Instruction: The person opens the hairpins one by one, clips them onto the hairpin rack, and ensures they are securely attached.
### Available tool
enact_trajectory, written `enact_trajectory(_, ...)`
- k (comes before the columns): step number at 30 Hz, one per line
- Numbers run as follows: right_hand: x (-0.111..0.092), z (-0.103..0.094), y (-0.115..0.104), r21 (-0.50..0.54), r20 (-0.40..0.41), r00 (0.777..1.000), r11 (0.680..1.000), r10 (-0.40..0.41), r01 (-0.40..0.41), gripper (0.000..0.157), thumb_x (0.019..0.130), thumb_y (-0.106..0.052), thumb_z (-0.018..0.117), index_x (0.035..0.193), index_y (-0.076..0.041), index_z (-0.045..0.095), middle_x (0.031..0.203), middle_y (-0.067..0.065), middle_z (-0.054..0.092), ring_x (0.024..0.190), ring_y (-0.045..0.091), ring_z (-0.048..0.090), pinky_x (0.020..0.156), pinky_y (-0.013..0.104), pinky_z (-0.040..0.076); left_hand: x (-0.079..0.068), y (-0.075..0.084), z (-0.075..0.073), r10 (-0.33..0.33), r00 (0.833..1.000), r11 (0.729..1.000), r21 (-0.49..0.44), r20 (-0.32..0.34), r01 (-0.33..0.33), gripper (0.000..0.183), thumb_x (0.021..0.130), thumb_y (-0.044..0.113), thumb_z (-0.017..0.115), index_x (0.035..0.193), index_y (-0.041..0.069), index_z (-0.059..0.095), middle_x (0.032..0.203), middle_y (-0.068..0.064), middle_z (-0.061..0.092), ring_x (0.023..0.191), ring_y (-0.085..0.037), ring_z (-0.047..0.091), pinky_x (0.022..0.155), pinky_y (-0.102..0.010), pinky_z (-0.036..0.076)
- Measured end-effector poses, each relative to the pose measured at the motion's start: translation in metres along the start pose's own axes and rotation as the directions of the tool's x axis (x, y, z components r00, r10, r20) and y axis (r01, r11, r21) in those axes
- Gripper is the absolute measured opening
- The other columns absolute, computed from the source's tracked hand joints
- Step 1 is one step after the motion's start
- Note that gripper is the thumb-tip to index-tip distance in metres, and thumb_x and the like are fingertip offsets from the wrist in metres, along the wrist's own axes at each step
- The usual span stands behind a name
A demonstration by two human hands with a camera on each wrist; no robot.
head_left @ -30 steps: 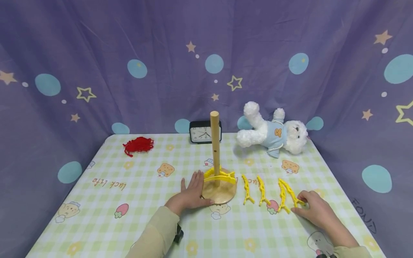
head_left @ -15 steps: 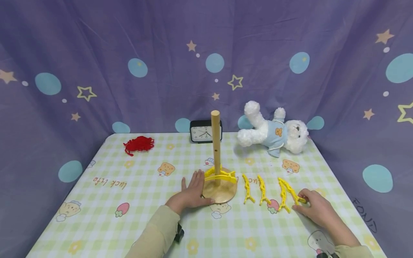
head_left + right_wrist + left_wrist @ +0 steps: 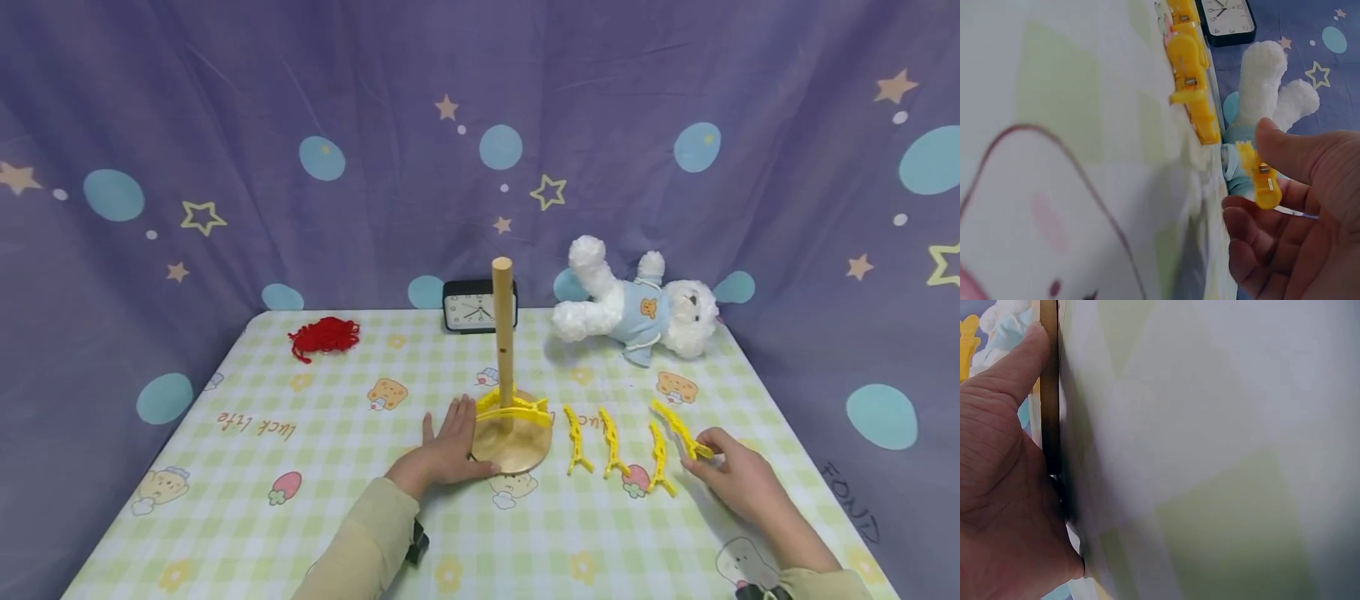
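Observation:
My right hand (image 3: 737, 477) pinches a yellow hair clip (image 3: 677, 427) by its handle end, thumb against fingertips; the clip appears lifted, its narrow end pointing away. In the right wrist view the thumb and fingers surround the clip (image 3: 1266, 186). Three similar clips lie in a row left of that hand: a near one (image 3: 658, 460), a middle one (image 3: 611, 446) and a left one (image 3: 575, 442). My left hand (image 3: 444, 450) lies with spread fingers against the round wooden base (image 3: 517, 457), thumb at its rim. Yellow clips (image 3: 525, 414) are around the foot of its upright post (image 3: 503, 333).
Behind the post stands a black-framed clock (image 3: 459, 312). A white plush bear (image 3: 637, 308) in a blue top lies at the back right, and a heap of red yarn (image 3: 326, 335) at the back left. A checked cloth (image 3: 337, 500) covers the table.
The rightmost clip, earlier touching its neighbour at the far end, has come up and apart from it in my right hand. My left hand stays on the base.

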State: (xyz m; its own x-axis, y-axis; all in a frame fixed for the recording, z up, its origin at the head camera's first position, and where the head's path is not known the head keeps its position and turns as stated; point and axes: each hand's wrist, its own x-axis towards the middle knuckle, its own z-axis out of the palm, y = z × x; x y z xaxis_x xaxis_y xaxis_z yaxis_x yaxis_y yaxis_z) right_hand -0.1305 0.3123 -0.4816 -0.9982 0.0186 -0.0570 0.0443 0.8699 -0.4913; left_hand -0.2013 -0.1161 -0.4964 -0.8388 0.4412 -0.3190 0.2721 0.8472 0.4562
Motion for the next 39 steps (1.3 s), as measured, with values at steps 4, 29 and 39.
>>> enact_trajectory(4,0.001,-0.001,-0.005,0.029,-0.059,0.998,0.999,-0.033,0.035,0.044,0.089,-0.035,0.072,0.115,-0.004,0.055,0.114,0.024,0.063,0.075,0.021,0.063,0.06,0.037,0.049,0.001,0.001,0.0,0.007,1.0,1.0,0.0,-0.003,-0.007,0.117,0.083,0.07,0.058,0.155,0.003,-0.006,0.161,-0.013,-0.015,0.147,-0.027,-0.016,0.108,-0.06,-0.02)
enact_trajectory(29,0.016,0.0,-0.062,0.088,-0.221,0.932,0.946,-0.287,0.312,0.037,0.095,-0.012,0.064,0.131,-0.011,0.058,0.108,0.01,0.065,0.067,0.01,0.053,0.052,0.026,0.043,-0.002,0.0,0.003,0.006,1.0,1.0,-0.003,-0.01,-0.006,0.117,0.083,0.069,0.059,0.155,0.003,-0.005,0.161,-0.014,-0.012,0.147,-0.027,-0.015,0.109,-0.06,-0.018)
enact_trajectory(39,0.022,0.005,-0.084,0.038,-0.213,0.918,0.936,-0.335,0.35,0.038,0.093,-0.007,0.065,0.131,-0.01,0.06,0.108,0.008,0.068,0.053,0.007,0.04,0.053,0.027,0.038,-0.005,0.005,-0.002,0.001,1.0,1.0,-0.006,-0.005,-0.001,0.116,0.084,0.067,0.06,0.155,0.001,-0.004,0.162,-0.015,-0.011,0.148,-0.03,-0.012,0.109,-0.061,-0.016)
